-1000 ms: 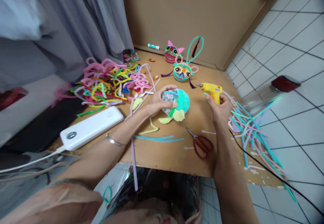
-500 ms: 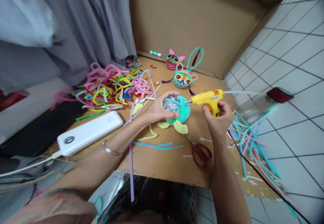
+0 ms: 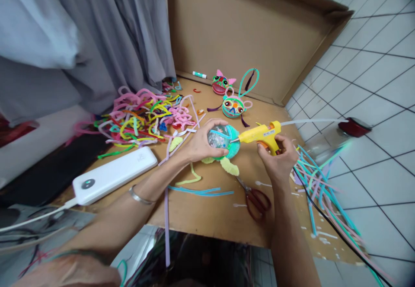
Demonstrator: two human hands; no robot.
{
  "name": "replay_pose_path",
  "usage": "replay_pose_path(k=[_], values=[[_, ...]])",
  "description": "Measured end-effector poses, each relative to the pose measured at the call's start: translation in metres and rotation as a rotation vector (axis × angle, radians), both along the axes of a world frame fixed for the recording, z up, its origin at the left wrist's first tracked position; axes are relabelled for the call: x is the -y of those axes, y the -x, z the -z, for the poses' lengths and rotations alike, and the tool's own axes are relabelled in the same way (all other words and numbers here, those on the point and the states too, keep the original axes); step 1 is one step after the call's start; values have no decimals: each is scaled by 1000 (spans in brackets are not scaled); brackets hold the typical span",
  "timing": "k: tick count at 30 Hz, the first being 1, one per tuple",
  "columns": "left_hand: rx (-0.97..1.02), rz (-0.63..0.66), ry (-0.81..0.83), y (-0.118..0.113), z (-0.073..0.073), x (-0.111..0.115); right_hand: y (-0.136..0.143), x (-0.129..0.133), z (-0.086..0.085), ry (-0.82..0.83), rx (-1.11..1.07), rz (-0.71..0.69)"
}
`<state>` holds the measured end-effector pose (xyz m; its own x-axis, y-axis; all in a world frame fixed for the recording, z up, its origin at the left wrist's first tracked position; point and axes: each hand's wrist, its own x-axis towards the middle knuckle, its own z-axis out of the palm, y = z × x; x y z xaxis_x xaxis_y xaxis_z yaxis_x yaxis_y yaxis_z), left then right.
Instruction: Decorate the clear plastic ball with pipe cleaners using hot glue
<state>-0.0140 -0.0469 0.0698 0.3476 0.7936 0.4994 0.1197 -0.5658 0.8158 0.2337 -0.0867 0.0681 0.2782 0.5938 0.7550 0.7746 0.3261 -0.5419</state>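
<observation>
Fingers and thumb of my left hand (image 3: 205,140) wrap around a clear ball (image 3: 234,148) partly covered in turquoise pipe cleaner. A blue pipe cleaner strip crosses its top, and yellow leaf-shaped pieces (image 3: 229,166) stick out below. My right hand (image 3: 279,155) grips a yellow hot glue gun (image 3: 257,135) by the handle, fingers at the orange trigger. The gun's metal nozzle points left and meets the ball's side, or nearly so; contact is hard to tell. A pale glue stick juts from the gun's back. Red-handled scissors (image 3: 257,202) lie below the ball.
Tangled pipe cleaners (image 3: 142,114) pile up at left, beside a white power bank (image 3: 115,174). Two finished animal-face ornaments (image 3: 232,106) and a glue stick tube (image 3: 199,74) sit at the back. Straight pipe cleaners (image 3: 324,196) and a black cord lie at right.
The glue gun has shifted slightly left and down, its nozzle now over the ball's turquoise part. The ball has turned a little in my left hand.
</observation>
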Motion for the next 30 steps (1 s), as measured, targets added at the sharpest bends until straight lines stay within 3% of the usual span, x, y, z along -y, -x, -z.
replay_pose_path(k=[18,30], values=[[-5,-4,-29,0,2,-1,-4,1,-4,-28,95,-13],[-16,-27,-10,0,3,-3,0,5,-13,-246,284,-2]])
